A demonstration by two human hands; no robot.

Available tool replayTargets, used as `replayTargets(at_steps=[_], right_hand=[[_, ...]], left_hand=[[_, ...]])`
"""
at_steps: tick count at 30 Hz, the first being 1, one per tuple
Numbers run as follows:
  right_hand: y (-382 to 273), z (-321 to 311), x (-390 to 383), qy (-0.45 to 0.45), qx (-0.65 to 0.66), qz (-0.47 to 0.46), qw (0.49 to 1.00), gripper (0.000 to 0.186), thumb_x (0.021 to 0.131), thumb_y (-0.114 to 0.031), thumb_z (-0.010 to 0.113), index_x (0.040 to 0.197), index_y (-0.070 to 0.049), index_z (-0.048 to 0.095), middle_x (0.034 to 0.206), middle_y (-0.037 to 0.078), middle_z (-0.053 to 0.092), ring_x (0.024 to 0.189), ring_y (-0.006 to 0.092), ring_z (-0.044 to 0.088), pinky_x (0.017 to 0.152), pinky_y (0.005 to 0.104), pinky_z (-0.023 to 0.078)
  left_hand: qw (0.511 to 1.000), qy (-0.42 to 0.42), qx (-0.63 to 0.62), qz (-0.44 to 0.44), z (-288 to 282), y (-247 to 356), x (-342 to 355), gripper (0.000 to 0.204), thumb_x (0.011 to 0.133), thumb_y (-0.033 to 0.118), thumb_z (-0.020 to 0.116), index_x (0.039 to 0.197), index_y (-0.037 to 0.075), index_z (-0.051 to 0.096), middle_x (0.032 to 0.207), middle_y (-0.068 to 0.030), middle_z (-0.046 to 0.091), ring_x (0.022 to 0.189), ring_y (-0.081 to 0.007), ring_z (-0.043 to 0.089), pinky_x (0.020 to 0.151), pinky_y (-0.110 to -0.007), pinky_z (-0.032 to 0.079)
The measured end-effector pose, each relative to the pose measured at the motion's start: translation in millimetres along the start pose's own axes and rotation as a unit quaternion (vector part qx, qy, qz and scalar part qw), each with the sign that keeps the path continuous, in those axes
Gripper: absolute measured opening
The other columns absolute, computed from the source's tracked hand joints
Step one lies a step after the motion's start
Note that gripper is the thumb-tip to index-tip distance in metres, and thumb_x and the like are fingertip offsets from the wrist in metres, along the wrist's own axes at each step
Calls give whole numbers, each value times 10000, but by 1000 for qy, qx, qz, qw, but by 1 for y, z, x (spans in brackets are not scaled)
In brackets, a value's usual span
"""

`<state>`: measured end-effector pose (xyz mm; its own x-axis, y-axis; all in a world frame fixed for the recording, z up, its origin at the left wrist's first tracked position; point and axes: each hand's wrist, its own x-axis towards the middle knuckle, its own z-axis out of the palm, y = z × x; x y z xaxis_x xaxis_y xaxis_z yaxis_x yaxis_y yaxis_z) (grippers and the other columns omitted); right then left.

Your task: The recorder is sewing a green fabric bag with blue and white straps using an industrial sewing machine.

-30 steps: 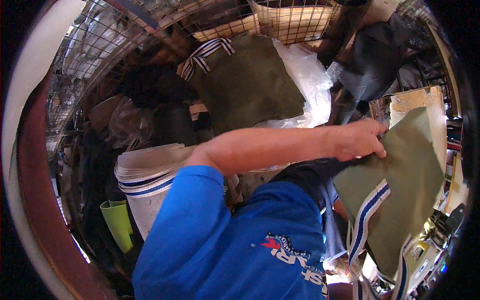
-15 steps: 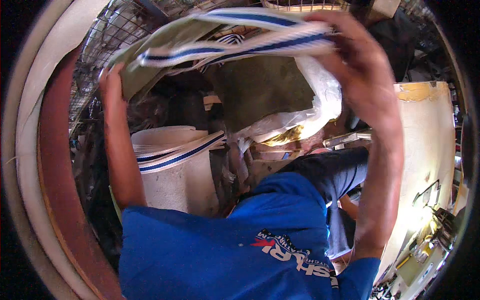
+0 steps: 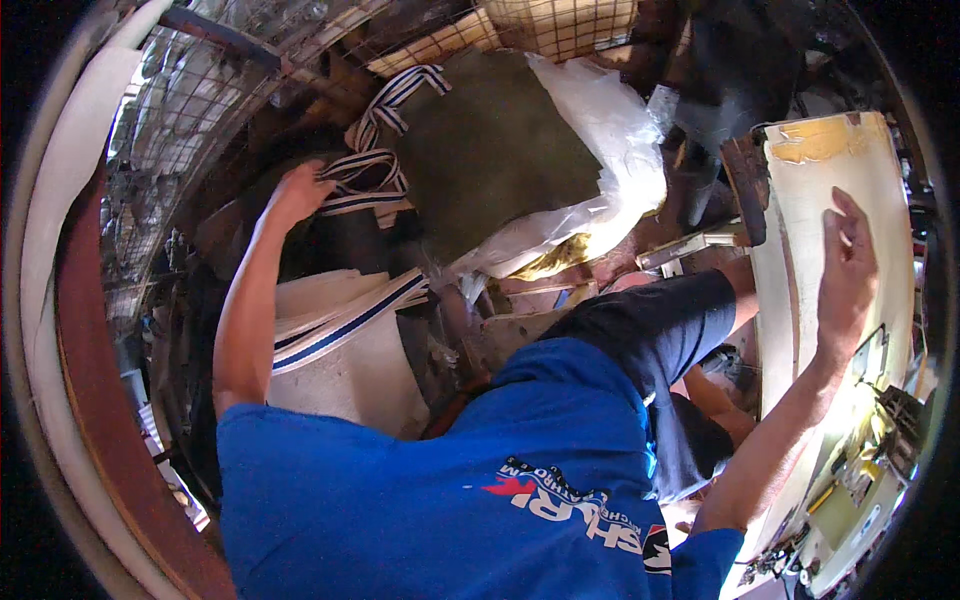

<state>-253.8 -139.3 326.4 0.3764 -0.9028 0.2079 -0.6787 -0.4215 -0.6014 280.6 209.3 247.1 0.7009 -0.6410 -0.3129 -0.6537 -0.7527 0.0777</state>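
My left hand (image 3: pixel 298 192) reaches to the left side of the pile, its fingers closed on a looped webbing strap (image 3: pixel 365 182), white with dark stripes. Another bend of striped strap (image 3: pixel 402 95) lies farther up, along the left edge of a flat dark olive fabric piece (image 3: pixel 495 150). That fabric rests on crumpled clear plastic sheeting (image 3: pixel 630 130). Off to the right, my right hand (image 3: pixel 848 268) is raised over a cream board, fingers apart and slightly bent, with nothing visible in it.
More blue-and-white webbing (image 3: pixel 350 325) lies across a cream stack (image 3: pixel 345 375) near my left forearm. The cream board (image 3: pixel 840 165), with a worn yellowish edge, stands on the right. Wire mesh (image 3: pixel 560 25) runs along the back. A reddish-brown edge (image 3: pixel 85 330) curves down the left.
Both hands have lowered from the olive fabric and straps they held up. My right hand has let go and moved right; the striped straps now lie beside the pile at my left hand.
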Motion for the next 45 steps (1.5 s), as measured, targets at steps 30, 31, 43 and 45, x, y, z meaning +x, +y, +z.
replayTargets(at_steps=[30,31,43,45], right_hand=[[39,39,-8,50,-85,-85,992,250,923,-139,561,1152,-49,605,1156,94,603,1103,249,541,910,359,477],[43,37,-7,56,-95,-81,991,243,917,-135,568,1140,-48,610,1148,93,608,1095,251,545,912,361,472],[26,37,-13,76,-102,-111,986,221,872,-69,582,1086,-21,616,1139,108,616,1071,289,561,940,391,417],[25,38,-14,79,-106,-109,985,221,873,-64,577,1086,-22,617,1140,112,614,1072,289,560,939,392,418]], left_hand=[[985,-123,-38,118,351,281,-59,740,827,282,632,1444,58,289,1539,-228,29,1421,-407,53,1066,-557,291],[979,-140,-80,124,347,279,-58,713,829,252,625,1433,47,306,1539,-228,26,1425,-392,60,1066,-551,295],[953,215,-161,139,298,283,-11,392,730,101,605,1100,-8,537,1117,-203,482,1045,-366,478,883,-469,408],[943,252,-177,126,282,279,10,423,733,129,639,1118,5,514,1218,-195,435,1120,-361,428,923,-492,375]])
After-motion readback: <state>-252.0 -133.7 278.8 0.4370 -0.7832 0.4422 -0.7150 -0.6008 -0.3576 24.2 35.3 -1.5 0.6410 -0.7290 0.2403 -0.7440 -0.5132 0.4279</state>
